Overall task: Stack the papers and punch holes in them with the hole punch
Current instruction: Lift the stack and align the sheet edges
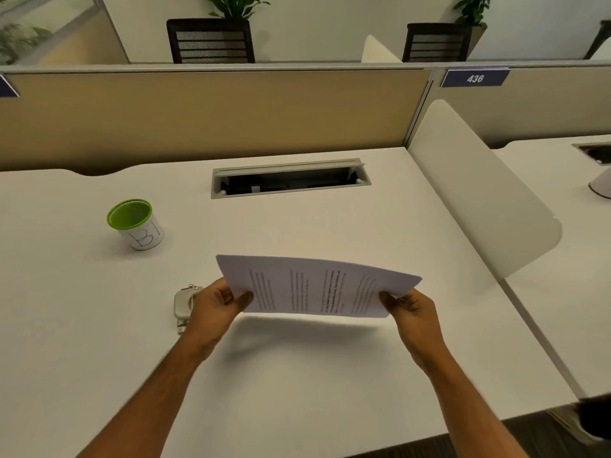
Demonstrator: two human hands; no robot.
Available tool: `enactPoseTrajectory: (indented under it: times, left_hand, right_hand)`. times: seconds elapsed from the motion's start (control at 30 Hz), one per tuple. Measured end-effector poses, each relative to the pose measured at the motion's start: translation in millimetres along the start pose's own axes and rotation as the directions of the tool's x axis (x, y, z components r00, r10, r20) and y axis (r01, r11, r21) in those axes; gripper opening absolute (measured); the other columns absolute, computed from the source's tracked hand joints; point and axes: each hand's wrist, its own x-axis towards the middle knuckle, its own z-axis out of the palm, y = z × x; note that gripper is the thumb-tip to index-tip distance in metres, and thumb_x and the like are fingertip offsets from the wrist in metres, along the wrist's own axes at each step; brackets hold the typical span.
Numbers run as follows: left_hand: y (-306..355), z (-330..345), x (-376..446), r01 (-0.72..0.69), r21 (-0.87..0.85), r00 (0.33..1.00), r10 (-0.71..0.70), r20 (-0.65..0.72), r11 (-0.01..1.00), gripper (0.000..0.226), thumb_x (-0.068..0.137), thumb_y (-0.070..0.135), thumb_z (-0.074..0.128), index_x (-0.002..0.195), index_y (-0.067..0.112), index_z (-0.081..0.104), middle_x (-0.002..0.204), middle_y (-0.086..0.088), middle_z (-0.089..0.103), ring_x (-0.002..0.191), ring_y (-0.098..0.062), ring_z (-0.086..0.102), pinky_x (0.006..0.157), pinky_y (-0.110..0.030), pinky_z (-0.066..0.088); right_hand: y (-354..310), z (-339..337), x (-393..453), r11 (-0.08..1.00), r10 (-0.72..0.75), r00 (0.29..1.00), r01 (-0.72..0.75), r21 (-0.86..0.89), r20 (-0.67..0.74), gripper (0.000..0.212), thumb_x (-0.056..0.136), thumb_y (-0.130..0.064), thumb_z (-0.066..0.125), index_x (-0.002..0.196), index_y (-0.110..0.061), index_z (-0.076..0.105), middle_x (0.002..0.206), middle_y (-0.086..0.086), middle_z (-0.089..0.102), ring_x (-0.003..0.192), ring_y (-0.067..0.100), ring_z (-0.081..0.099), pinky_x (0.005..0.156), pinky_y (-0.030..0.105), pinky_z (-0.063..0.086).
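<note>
Both hands hold the papers (317, 285) in the air at the centre of the frame, just above the white bench (297, 375). The left hand (215, 309) pinches the stack's left end, thumb on the printed top face and fingers (228, 294) curled behind the edge. The right hand (410, 312) grips the right end the same way, thumb on top and the rest underneath. The stack is bowed slightly, its middle raised, with the printed lines running sideways to the viewer. A soft shadow lies on the bench below it.

The punch (183, 307), a small pale grey metal tool, sits on the bench just left of the left hand, and the wrist hides part of it. It touches neither the papers nor the hand as far as can be seen.

In the left middle of the frame stands a cup (136, 224) with a green rim and green inside, its white wall marked with handwritten letters. It is well apart from the papers. Toward the top centre a cable slot (291, 180) with a grey frame is set into the bench. Behind it runs a tan partition (211, 117). A white divider (479, 190) rises along the bench's right side. A blue sign (475, 78) reading 436 hangs at the upper right.
</note>
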Motion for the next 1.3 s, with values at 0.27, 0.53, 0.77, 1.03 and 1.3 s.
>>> enactPoseTrajectory:
  times: [0.27,0.53,0.77,1.03,1.3]
  left_hand:
    - [-11.4,9.0,-12.9,0.046,0.085,0.998,-0.042,-0.05,0.995,0.034,0.089,0.007,0.07,0.108,0.035,0.066,0.105,0.011,0.076,0.101,-0.005,0.071,0.087,-0.026,0.057]
    - [6.9,12.7,-10.7,-0.055,0.16,0.992,0.072,-0.1,0.986,0.038,0.089,0.012,0.071,0.117,0.037,0.062,0.108,0.018,0.073,0.099,-0.001,0.068,0.085,-0.023,0.056]
    - [-1.7,20.7,-12.2,-0.024,0.185,0.994,0.043,-0.103,0.983,0.037,0.091,0.012,0.068,0.11,0.042,0.06,0.107,0.017,0.071,0.1,-0.001,0.067,0.087,-0.03,0.058]
    - [-2.1,15.2,-10.3,-0.047,0.174,0.995,0.062,-0.081,0.984,0.036,0.089,0.006,0.07,0.105,0.038,0.063,0.101,0.023,0.074,0.096,0.0,0.069,0.075,-0.015,0.055]
    - [-1.6,28.2,-3.5,-0.011,0.163,0.997,0.022,-0.07,0.987,0.037,0.092,0.01,0.067,0.098,0.046,0.065,0.097,0.015,0.076,0.092,0.0,0.07,0.073,-0.02,0.058]
  right_hand:
    - [20.3,-0.2,-11.3,0.993,0.118,0.993,-0.117,-0.007,0.006,0.033,0.1,-0.005,0.06,0.102,-0.035,0.075,0.099,-0.015,0.079,0.097,0.008,0.073,0.075,0.014,0.057]
    - [0.8,-5.6,-1.9,0.998,0.012,0.999,-0.009,0.063,-0.048,0.042,0.1,-0.003,0.059,0.097,-0.042,0.077,0.102,-0.012,0.079,0.096,0.007,0.073,0.077,0.013,0.055]
    - [19.7,0.3,-6.2,0.995,0.097,0.995,-0.096,0.038,-0.022,0.044,0.1,-0.004,0.059,0.097,-0.044,0.077,0.102,-0.012,0.079,0.098,0.01,0.073,0.078,0.019,0.059]
    - [18.0,-6.8,-2.7,0.994,0.077,0.996,-0.073,0.08,-0.053,0.039,0.098,-0.004,0.062,0.099,-0.039,0.078,0.103,-0.009,0.08,0.098,0.009,0.074,0.077,0.019,0.058]
    - [34.2,-8.1,-3.5,0.988,0.15,0.989,-0.149,0.035,-0.02,0.035,0.098,-0.011,0.064,0.104,-0.044,0.075,0.106,-0.012,0.078,0.102,0.009,0.072,0.082,0.021,0.059]
